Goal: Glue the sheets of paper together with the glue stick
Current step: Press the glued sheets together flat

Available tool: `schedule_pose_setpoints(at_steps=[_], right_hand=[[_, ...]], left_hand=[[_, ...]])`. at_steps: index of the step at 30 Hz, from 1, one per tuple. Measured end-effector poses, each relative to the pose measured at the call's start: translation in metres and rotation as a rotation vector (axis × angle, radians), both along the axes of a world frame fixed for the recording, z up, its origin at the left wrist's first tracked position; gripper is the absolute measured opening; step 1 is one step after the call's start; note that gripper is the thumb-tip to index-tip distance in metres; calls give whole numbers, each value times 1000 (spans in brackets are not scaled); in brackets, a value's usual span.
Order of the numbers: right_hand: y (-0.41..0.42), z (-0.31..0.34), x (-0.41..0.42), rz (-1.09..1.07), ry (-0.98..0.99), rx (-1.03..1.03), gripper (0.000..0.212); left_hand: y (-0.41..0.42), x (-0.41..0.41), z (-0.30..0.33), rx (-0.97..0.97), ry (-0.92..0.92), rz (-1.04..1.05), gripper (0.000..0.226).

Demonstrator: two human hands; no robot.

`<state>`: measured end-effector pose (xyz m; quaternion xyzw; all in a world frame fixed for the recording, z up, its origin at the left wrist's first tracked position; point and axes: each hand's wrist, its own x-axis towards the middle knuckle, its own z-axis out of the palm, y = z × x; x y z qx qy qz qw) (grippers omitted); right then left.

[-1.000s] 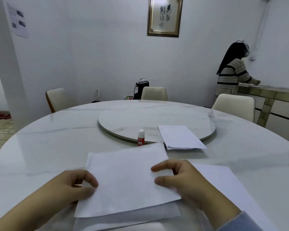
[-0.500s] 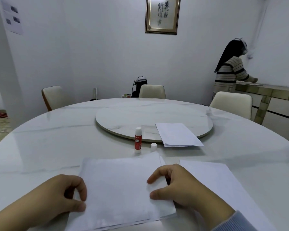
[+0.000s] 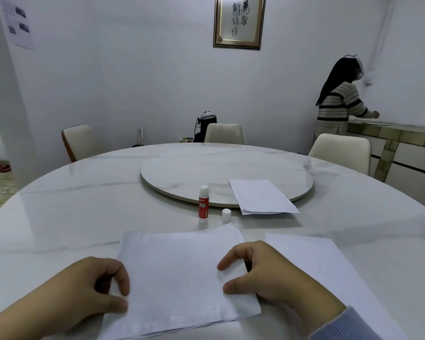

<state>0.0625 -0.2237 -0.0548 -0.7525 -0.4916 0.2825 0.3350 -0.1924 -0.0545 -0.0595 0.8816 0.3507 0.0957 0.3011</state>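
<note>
We have both hands on the stacked sheets [image 3: 179,273] lying flat on the white marble desk [image 3: 59,212] right in front of us. Left grip [image 3: 84,290]: fingers curled, thumb and forefinger pinching the stack's left edge. Right grip [image 3: 263,273]: fingers curled, thumb and forefinger pinching the right edge, a blue sleeve cuff [image 3: 341,327] at the wrist. Lower sheets of the stack peek out along the near edge and at the far right corner, so the stack is not perfectly squared. Just right of the right grip, a single loose sheet [image 3: 329,263] lies flat on the desk, close to the stack; we cannot tell if they touch. Beyond the grips, past the stack's far edge, the glue stick [image 3: 203,204] stands upright, red label, white top, uncapped as far as we can tell; its white cap [image 3: 226,215] stands on the desk just to its right, apart from it. Further out and right of the glue stick, a folded paper bundle [image 3: 260,196] lies half on the lazy Susan [image 3: 194,173], its near end overhanging the rim. Three cream chairs [image 3: 223,133] round the far side. Another person in a striped sweater [image 3: 339,104] stands at a side counter [image 3: 398,133] far right. Framed calligraphy [image 3: 238,20] on the back wall.
</note>
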Motion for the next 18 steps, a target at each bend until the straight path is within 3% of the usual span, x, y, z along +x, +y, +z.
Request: schedule_pose_setpoints(at_steps=[18], right_hand=[[-1,3,1,17,34,-25,33]], left_hand=[[-3,0,4,-52,27,2,19]])
